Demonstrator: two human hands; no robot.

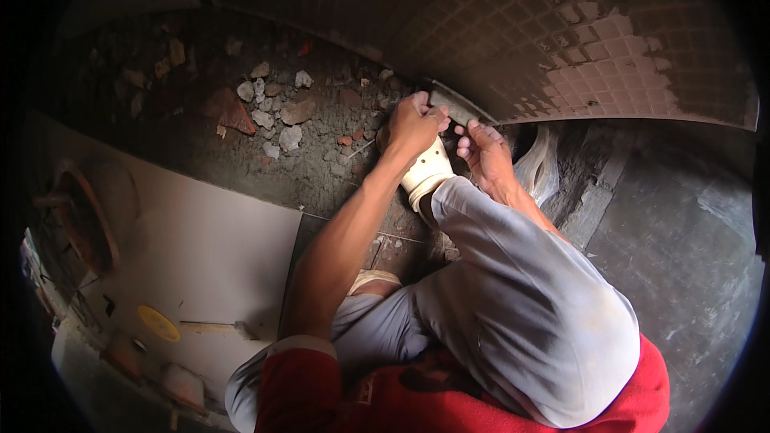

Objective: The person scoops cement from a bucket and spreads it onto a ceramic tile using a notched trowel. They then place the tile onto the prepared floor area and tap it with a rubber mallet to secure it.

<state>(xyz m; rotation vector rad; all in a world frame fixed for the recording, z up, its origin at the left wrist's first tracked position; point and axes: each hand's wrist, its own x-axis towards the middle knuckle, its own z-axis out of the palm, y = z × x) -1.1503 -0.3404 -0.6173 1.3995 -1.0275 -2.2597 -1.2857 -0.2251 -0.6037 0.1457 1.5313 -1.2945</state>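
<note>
My left hand (413,127) is closed, its fingertips bent over the near side of a narrow grey strip (463,103). This strip lies along the foot of a large tile panel (611,72), whose back has a grid pattern. Just right of it, my right hand (486,156) has curled fingers, with thumb and fingertips close together by the strip's near end. What they pinch, if anything, is too small to make out. A cream clog (429,168) with holes, on my foot, is directly below both hands.
Rough mortar ground (337,124) with stones and a broken red brick piece (231,110) spreads to the left. A pale board (216,232) carries a yellow disc (158,323); a round pan (87,220) is beside it. Clear plastic (539,167) and a dark slab (682,240) are right.
</note>
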